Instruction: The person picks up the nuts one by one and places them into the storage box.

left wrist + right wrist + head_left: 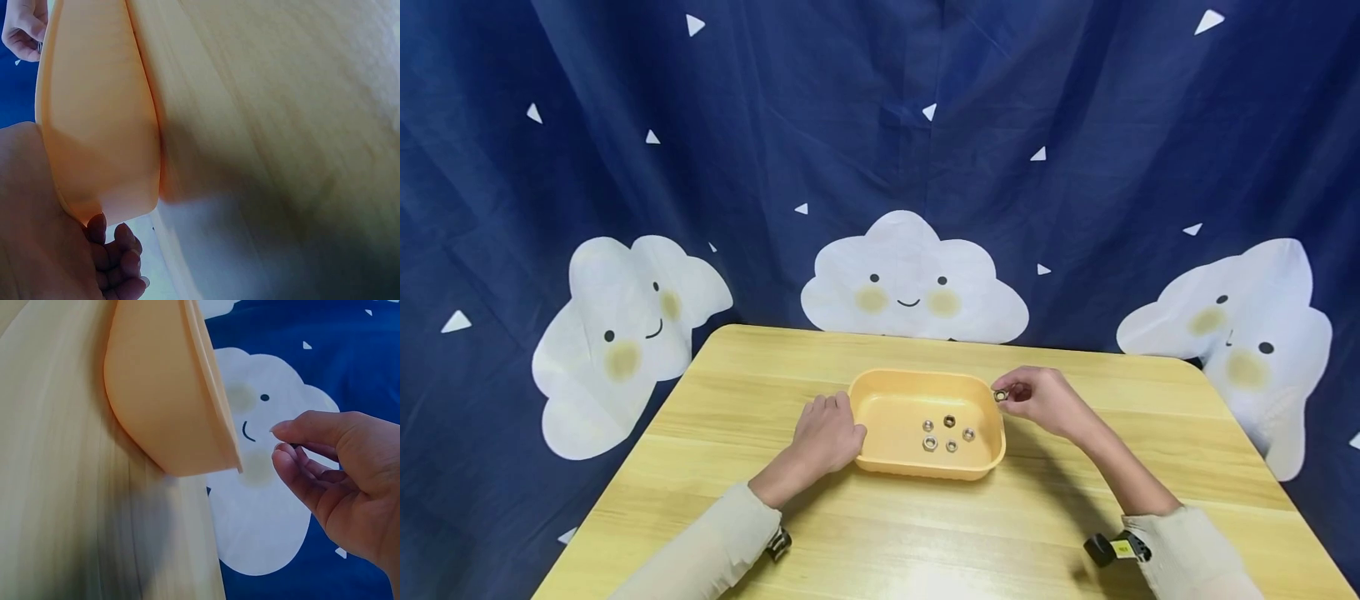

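right hand (1043, 400) pinching nut (1000, 395), left hand (827, 433) curled against tray (880, 454)

No words, brands or numbers can be read anywhere (the curtain (880, 167) bears only smiling cloud faces and white triangles, which are pictures, not text).

A tray (880, 417) sits mid-table (1000, 533), five nuts (947, 433) in it, hands at its left and right ends.
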{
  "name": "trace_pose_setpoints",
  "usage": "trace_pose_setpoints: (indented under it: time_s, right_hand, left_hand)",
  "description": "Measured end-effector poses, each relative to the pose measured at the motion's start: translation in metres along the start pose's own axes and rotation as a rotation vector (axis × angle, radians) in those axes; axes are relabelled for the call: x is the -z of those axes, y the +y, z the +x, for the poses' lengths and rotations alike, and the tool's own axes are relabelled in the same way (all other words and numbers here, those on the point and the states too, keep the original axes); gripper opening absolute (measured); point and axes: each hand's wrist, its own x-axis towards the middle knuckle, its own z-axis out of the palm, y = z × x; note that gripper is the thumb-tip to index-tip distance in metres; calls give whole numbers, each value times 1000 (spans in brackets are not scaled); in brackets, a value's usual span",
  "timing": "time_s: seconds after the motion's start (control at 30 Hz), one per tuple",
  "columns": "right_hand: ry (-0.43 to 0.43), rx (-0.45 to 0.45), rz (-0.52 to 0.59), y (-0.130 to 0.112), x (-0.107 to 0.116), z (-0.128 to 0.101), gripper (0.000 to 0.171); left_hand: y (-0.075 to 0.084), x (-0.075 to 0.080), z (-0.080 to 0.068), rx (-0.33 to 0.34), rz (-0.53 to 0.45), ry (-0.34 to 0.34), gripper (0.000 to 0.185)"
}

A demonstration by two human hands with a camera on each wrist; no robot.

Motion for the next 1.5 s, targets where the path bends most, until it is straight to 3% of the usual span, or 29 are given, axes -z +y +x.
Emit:
trace_pose_setpoints:
  time_s: [0.47, 1.17, 1.5]
  right_hand:
    - [-41, 33, 2, -8, -16, 17, 22]
    - [-171, 85, -22, -20, -41, 46, 21]
    - [-241, 134, -122, -28, -52, 62, 19]
  left_hand:
    - [-1, 0, -1, -1, -11, -5, 23]
    - [-1, -1, -1, 5, -4, -9, 23]
    - [-1, 0, 0, 3, 4, -14, 24]
